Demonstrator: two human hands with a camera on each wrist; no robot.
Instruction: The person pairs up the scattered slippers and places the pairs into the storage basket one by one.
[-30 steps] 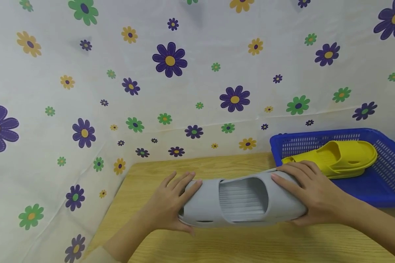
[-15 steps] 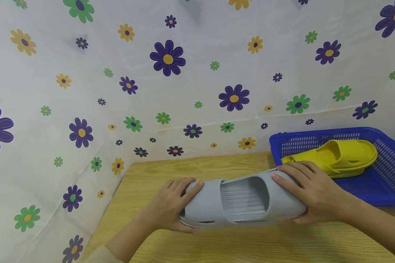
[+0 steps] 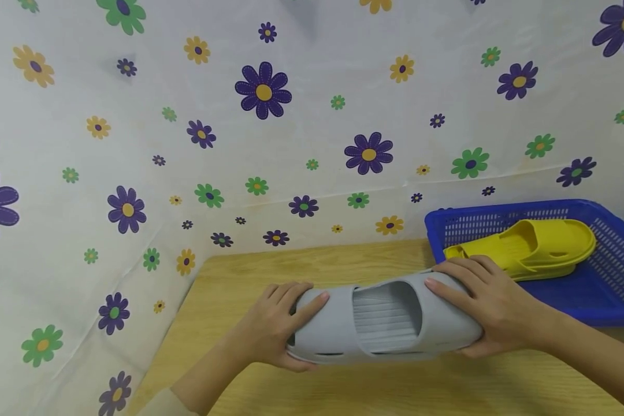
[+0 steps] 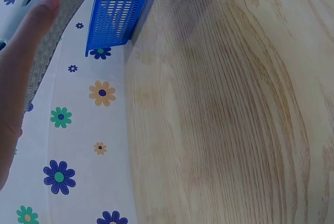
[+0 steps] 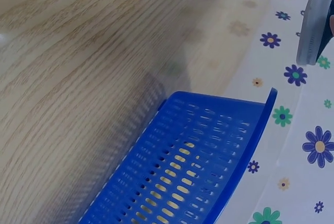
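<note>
Held above the wooden table are grey slippers [image 3: 387, 320], apparently a pair fitted into each other, with a ribbed insole showing through the middle opening. My left hand [image 3: 273, 326] grips their left end, fingers over the top and thumb along the lower front edge. At the other end my right hand [image 3: 499, 309] holds the grey toe part, fingers across the top and thumb underneath. In the left wrist view one finger [image 4: 31, 41] lies along the grey slipper [image 4: 65, 2]. Only a grey edge [image 5: 313, 23] shows in the right wrist view.
A blue perforated basket [image 3: 608, 316] stands at the right of the table [image 3: 312, 260], beside my right hand. Yellow slippers [image 3: 556, 248] lie in it. White cloth [image 3: 312, 133] printed with flowers hangs behind the table and along its left side.
My left hand and the left end of the grey slippers have shifted slightly right. The left fingers, spread up earlier, now lie closer over the end. The right hand has barely moved.
</note>
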